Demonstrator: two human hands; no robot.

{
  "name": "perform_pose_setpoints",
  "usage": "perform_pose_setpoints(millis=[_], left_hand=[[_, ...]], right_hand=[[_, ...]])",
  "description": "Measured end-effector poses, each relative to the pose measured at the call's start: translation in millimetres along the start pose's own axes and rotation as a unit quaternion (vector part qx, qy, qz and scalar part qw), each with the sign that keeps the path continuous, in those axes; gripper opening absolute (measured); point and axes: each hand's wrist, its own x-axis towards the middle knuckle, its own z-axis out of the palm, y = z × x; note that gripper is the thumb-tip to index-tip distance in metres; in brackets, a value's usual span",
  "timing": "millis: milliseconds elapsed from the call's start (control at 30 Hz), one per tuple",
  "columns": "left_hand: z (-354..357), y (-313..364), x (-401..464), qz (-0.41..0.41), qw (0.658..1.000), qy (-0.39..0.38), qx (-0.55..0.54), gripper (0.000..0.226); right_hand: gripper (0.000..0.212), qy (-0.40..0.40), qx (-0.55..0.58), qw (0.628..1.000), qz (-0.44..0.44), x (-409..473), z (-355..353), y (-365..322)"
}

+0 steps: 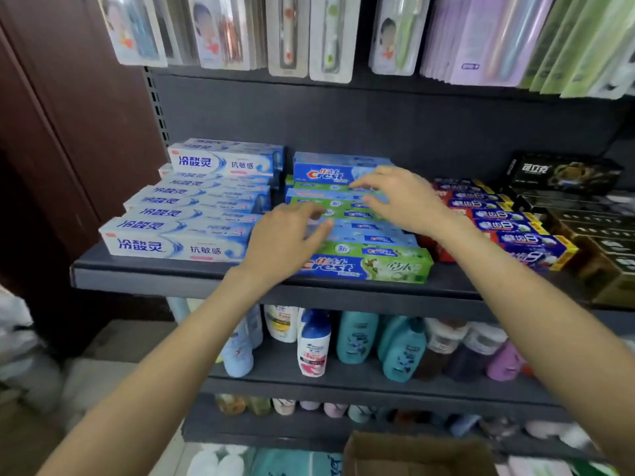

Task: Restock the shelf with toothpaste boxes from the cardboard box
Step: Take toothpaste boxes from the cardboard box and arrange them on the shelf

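Down at the bottom edge, nearest to the person, sits the cardboard box (417, 453), its flaps open, within easy reach for the next pick; what it holds is hidden. Going left to right along the shelf (178, 278), white toothpaste boxes (178, 240) lie stepped front to back, faces out so labels read. Next, the left hand (287, 242) rests with relaxed, spread fingers on the Crest boxes (366, 266), seemingly steadying the stack. The right hand (402, 197), fingers loosely spread and pinching nothing, touches higher boxes, probably squaring them. Beyond, red-and-blue boxes (525, 240) fill the neighbouring row.
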Motion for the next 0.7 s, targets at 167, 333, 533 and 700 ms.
perform_pose_setpoints(millis=[167, 333, 533, 700], left_hand=[[15.2, 48.7, -52.6, 0.115, 0.978, 0.115, -0.132, 0.030], [70.9, 80.6, -124.2, 0.205, 0.953, 0.044, -0.219, 0.025], [195.3, 60.3, -227.9, -0.045, 0.942, -0.259, -0.209, 0.032], [272.0, 43.5, -304.4, -0.334, 0.839, -0.382, -0.195, 0.044]], right_hand=[[0.028, 0.060, 0.077, 0.995, 0.004, -128.3, -20.4, -17.0], [0.030, 0.028, 0.067, 0.997, 0.033, -243.2, 18.3, -9.0], [0.023, -0.115, 0.115, 0.978, 0.128, -353.1, 133.2, 6.3], [0.024, -0.248, 0.132, 0.947, 0.155, -405.8, 234.8, -2.7]])
